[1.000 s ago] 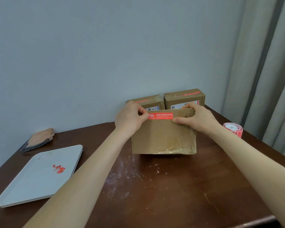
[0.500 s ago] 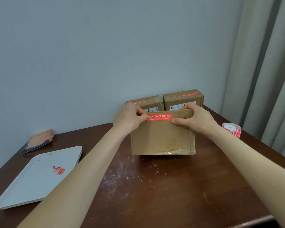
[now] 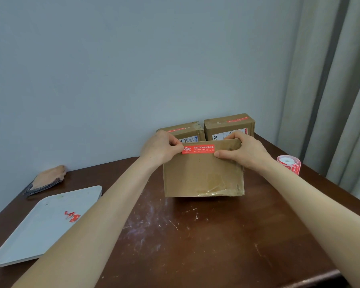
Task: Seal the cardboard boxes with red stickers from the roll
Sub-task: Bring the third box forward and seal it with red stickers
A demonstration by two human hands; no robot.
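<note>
Red sticker (image 3: 197, 149) lies along the top edge of the cardboard box (image 3: 202, 177), which stands on the counter (image 3: 195, 235) with the roll (image 3: 288, 164) to its right. A narrow grip of the left hand (image 3: 160, 148) pinches the sticker's left end, while the right hand (image 3: 243, 152) clamps the box's rim, thumb at the sticker's right end. Smoothing from the middle outward should seal it flat.

Illegibly small print on red sticker (image 3: 198, 149)

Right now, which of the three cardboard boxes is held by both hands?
The front box: the left hand and the right hand grip its top edge, at the ends of the red sticker. The left rear box and the right rear box stand untouched.
</note>
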